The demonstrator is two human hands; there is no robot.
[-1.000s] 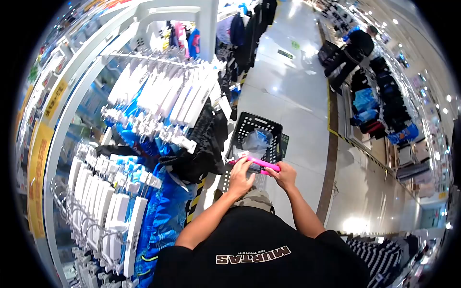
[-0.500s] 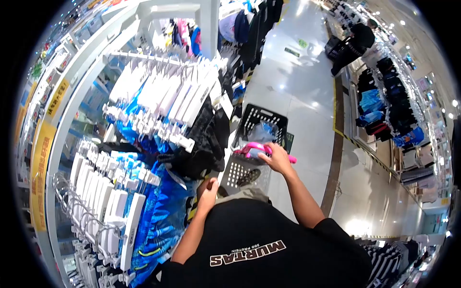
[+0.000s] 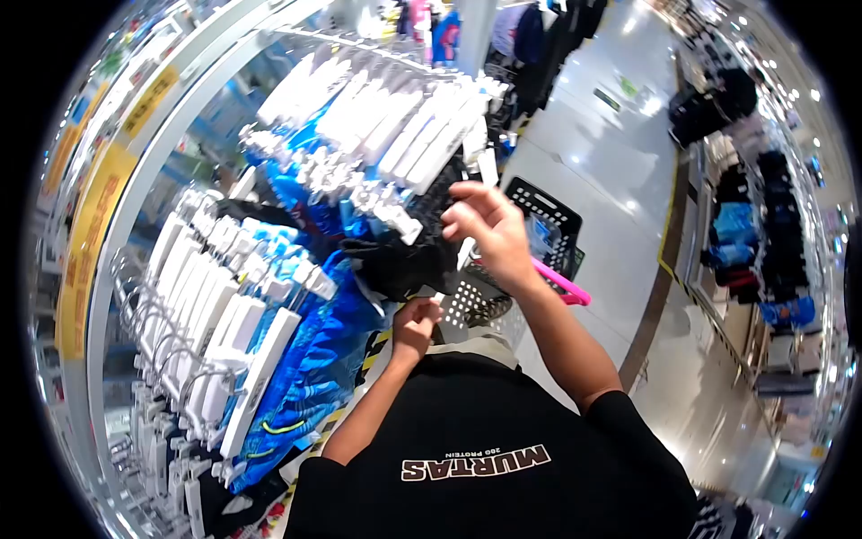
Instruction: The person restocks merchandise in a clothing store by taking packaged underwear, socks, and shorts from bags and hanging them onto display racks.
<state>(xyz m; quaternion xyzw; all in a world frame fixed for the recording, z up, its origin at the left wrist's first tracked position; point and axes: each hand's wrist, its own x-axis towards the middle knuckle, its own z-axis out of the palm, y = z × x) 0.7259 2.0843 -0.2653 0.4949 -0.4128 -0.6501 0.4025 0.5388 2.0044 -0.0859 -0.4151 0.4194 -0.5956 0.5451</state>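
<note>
My right hand [image 3: 492, 235] is raised beside the hanging black garment [image 3: 404, 260], its fingers apart and slightly curled with nothing in them. Lower down, my left hand [image 3: 417, 330] is closed just below that garment's hem, its fingertips pinched; whatever may be between them is too small to make out. Beneath my right forearm runs a bright pink handle [image 3: 564, 283]. It lies over a perforated shopping basket [image 3: 567, 216] that holds a clear bluish plastic item [image 3: 540, 238]. Blue patterned shorts [image 3: 310, 346] hang to the left of my left hand.
White clip hangers [image 3: 368, 117] crowd the upper rail, with more hangers [image 3: 193, 314] on a lower rail at left. A white rack frame [image 3: 135, 207] stands beside them. Across the tiled aisle [image 3: 597, 162], a person in black [image 3: 718, 103] bends near other clothing displays.
My right hand has let go of the pink handle and moved up and left toward the black garment. My left hand has risen toward its hem. The view has shifted.
</note>
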